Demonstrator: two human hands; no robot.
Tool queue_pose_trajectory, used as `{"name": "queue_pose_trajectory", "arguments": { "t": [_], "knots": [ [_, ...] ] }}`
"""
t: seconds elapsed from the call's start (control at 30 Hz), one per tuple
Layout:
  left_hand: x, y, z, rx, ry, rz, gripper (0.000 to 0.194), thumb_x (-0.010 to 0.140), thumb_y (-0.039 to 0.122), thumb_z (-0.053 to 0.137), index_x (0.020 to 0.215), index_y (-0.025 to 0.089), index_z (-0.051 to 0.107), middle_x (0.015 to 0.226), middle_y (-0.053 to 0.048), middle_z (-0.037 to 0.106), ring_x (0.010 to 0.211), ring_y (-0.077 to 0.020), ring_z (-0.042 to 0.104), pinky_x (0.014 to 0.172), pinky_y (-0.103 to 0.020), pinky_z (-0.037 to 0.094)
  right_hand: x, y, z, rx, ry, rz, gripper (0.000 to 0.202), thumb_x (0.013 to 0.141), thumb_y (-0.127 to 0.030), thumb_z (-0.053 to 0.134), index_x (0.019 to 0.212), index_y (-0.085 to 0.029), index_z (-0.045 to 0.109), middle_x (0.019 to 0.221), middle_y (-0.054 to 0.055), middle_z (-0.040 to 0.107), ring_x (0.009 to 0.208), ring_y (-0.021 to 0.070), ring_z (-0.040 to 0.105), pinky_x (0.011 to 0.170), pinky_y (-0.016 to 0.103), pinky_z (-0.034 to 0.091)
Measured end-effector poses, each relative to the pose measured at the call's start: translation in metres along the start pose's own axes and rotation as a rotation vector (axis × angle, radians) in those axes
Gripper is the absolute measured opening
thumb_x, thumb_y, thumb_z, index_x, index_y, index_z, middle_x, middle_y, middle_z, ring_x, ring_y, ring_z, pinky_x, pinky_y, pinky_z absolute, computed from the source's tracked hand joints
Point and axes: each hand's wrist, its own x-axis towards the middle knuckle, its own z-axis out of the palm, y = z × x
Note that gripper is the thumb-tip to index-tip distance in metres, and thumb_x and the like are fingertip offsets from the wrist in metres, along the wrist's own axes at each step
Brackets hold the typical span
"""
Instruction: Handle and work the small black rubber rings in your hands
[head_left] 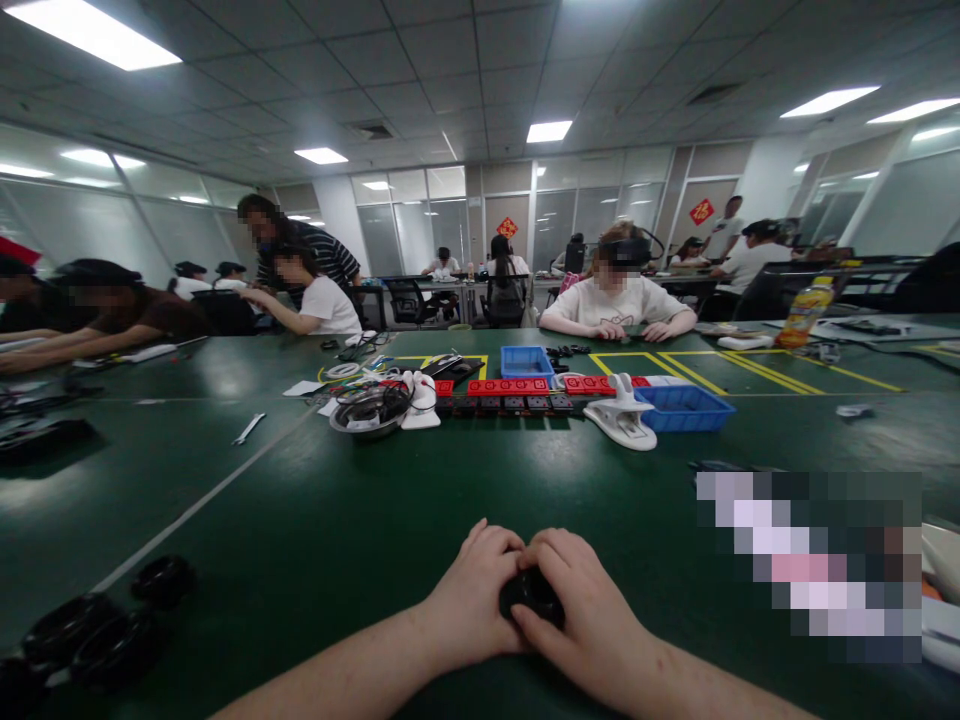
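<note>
Both my hands meet at the near middle of the green table around a small, glossy black rounded object (534,594). My left hand (478,585) grips its left side, fingers curled over the top. From the right, my right hand (581,605) wraps it with the thumb low in front and the fingers above. Much of the object is covered by my fingers, and its exact kind cannot be made out. Several black ring-shaped parts (116,640) lie on the table at the lower left, apart from my hands.
Across the green table (360,520) stand a metal bowl (367,425) of cables, a row of red sockets (510,387), a white clamp (624,415) and blue trays (682,408). A wrench (249,429) lies left. A person (619,290) sits opposite; a drink bottle (808,312) stands right.
</note>
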Motion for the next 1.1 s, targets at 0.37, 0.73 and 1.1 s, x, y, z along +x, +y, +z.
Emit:
{"name": "queue_pose_trajectory", "arguments": {
  "t": [0.37,0.73,1.1],
  "knots": [
    [0.003,-0.016,0.0,0.06,-0.052,0.14,0.031,0.052,0.035,0.074,0.077,0.023,0.061,0.102,-0.001,0.048,0.098,-0.0218,0.044,0.099,-0.043,0.024,0.001,-0.007,-0.01,0.21,-0.095,-0.417,0.02,0.062,-0.009,0.036,0.064,-0.02,0.052,0.072,0.0,0.059,0.077,0.0131,0.055,0.095,0.039,0.032],
    [0.0,-0.01,-0.003,0.049,-0.072,0.163,0.066,0.05,0.044,0.073,0.11,0.026,0.051,0.11,-0.004,0.047,0.105,-0.0252,0.043,0.102,-0.05,0.017,-0.001,-0.014,-0.024,0.122,-0.143,-0.426,0.023,0.063,-0.012,0.044,0.08,-0.022,0.056,0.089,-0.001,0.064,0.102,0.0177,0.05,0.105,0.047,0.004],
    [-0.004,0.004,0.001,0.074,0.008,0.056,0.065,0.051,0.051,0.07,0.105,0.021,0.049,0.101,-0.004,0.049,0.099,-0.0238,0.046,0.104,-0.054,0.01,0.0,0.005,0.002,-0.002,0.018,-0.092,0.03,0.069,-0.038,0.059,0.086,-0.017,0.048,0.088,0.006,0.051,0.082,0.0209,0.046,0.077,0.041,0.039]
  ]
}}
